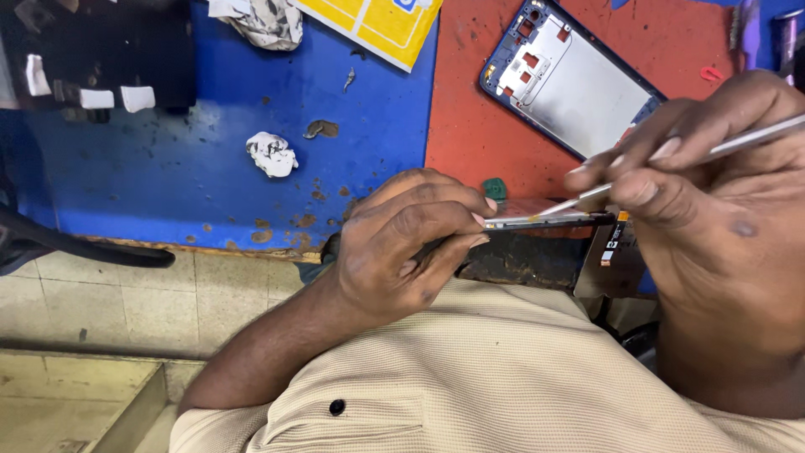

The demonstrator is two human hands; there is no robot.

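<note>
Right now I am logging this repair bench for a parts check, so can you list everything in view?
thin flat phone screen panel: 1, dark with a pale edge, held edge-on between the hands
slim metal pry tool: 1, silver, tip at the panel's edge
bare phone frame: 1, blue rim with silver plate, lying on the red mat
red mat: 1, red, right half of the bench
blue mat: 1, blue and chipped, left half of the bench
crumpled paper wads: 2, white, on the blue mat
yellow sheet: 1, yellow, top edge
beige shirt: 1, beige, bottom of view
left hand: 1, pinching the panel
right hand: 1, gripping the tool
</note>
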